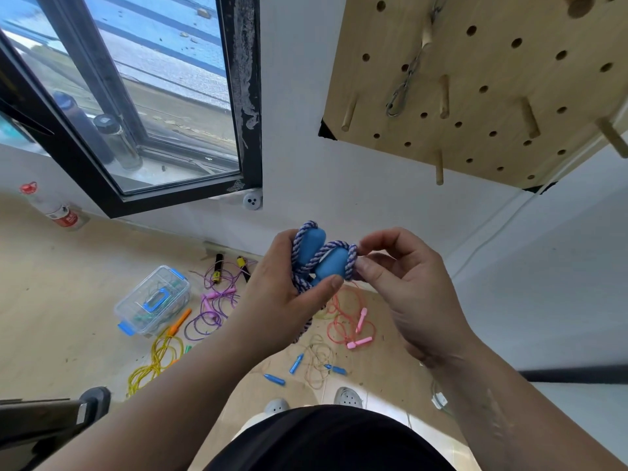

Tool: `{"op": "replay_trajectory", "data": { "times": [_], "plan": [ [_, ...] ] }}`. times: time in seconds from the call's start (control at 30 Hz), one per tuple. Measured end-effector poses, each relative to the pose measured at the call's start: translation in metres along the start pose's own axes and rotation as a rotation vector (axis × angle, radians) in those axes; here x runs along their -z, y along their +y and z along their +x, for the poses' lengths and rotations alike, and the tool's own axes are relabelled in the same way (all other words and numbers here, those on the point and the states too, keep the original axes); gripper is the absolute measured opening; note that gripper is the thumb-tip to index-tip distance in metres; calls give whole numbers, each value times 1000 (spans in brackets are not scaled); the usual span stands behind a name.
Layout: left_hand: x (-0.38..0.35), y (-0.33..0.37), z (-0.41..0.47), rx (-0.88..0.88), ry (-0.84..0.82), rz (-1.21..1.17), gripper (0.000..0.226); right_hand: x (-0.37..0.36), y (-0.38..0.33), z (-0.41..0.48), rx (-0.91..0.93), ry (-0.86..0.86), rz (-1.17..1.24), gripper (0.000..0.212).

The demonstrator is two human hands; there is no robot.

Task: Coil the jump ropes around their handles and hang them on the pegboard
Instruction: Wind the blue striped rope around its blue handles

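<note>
— Wood pegboard (475, 96) sits up on the wall, top right, w/ bare pegs (439, 168); this rope's not on it yet. What's on the floor (68, 300)?
— Other ropes (343, 324), pink, purple, yellow, in loose tangles. A tail hangs below the left hand (282, 300); it could snag one of those.
— And the bundle itself?
— Held mid-air, well below the board. The left hand's fingers curl round both blue handles (326, 263), thumb pressed on the nearer one. The right hand (401, 283) pinches a turn of the blue-purple rope (334, 248) btwn thumb & fingertips (365, 266), right beside the handles.
— So if the pinch slips?
— Probably the stiff braid springs back & the wraps loosen, since nothing's tucked in. Smaller worry: leave no loop & there's nothing for a peg to catch.
</note>
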State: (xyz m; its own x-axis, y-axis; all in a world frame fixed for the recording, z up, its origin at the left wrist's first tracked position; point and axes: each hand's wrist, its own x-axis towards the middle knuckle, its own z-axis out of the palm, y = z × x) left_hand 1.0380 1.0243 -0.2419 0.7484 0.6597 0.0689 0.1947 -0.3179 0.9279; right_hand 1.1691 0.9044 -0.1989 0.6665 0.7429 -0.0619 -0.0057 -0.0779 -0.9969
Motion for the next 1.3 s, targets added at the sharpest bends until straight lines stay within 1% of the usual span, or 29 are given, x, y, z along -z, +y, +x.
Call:
{"op": "replay_trajectory", "data": {
  "times": [0.07, 0.13, 0.2, 0.37, 0.47, 0.53, 0.57, 0.63, 0.67, 0.7, 0.73, 0.8, 0.83, 0.87, 0.93, 1.0, 1.03, 1.1, 1.17, 1.23, 1.3],
  "plan": [
    [1, 3, 1, -12, -9, -2, 50, 1, 1, 1, 19, 36, 3, 20],
    [1, 4, 0, -10, -27, -15, 48, 1, 3, 1, 71, 70, -81, 20],
    [0, 5, 0, -6, -40, -21, 49, -1, 6, 0, 123, 84, -113, 19],
    [3, 0, 1, -36, -63, 47, 53, -3, 12, -4, 171, 102, -66, 14],
    [0, -3, 1, -60, -125, 43, 56, -11, 12, -4, 144, 26, -19, 27],
    [-9, -2, -3, -57, -163, 37, 57, -16, 10, -2, 165, -57, -92, 33],
    [-13, -1, -5, -46, -143, 9, 56, -17, 8, 0, 164, -75, -120, 32],
    [-18, 2, -4, -18, -72, -80, 55, -15, 7, 4, 138, -56, -108, 24],
    [-18, 2, -1, -13, -33, -112, 53, -14, 6, 5, 107, -39, -55, 20],
    [-17, 2, 3, -12, 1, -129, 51, -14, 7, 4, 62, -33, 40, 14],
    [-15, 2, 7, -11, 21, -128, 49, -16, 7, 3, 7, -36, 169, 13],
    [-8, 2, 14, -7, 19, -72, 49, -19, 8, 1, -97, -19, 420, 37],
    [-5, 3, 15, -5, 8, -47, 50, -19, 8, 1, -124, -6, 487, 46],
    [-4, 4, 15, -4, -3, -39, 51, -19, 7, 2, -127, 1, 500, 49],
    [-3, 6, 15, 5, -10, -72, 51, -20, 8, 4, -99, 19, 442, 44],
    [-5, 6, 14, 28, -21, -133, 53, -20, 9, 7, -78, 84, 384, 35],
    [-7, 6, 14, 39, -28, -159, 54, -19, 10, 8, -55, 143, 322, 29],
    [-8, 5, 13, 56, -25, -185, 55, -15, 10, 11, -14, 318, 128, 18],
    [-10, 3, 13, 65, -11, -178, 56, -12, 11, 14, -13, 455, 15, 25],
    [-11, 1, 12, 65, -6, -145, 57, -11, 9, 16, -30, 482, 24, 29],
    [-11, -1, 13, 62, -3, -109, 57, -13, 6, 16, -73, 449, 80, 21]
  ]
}}
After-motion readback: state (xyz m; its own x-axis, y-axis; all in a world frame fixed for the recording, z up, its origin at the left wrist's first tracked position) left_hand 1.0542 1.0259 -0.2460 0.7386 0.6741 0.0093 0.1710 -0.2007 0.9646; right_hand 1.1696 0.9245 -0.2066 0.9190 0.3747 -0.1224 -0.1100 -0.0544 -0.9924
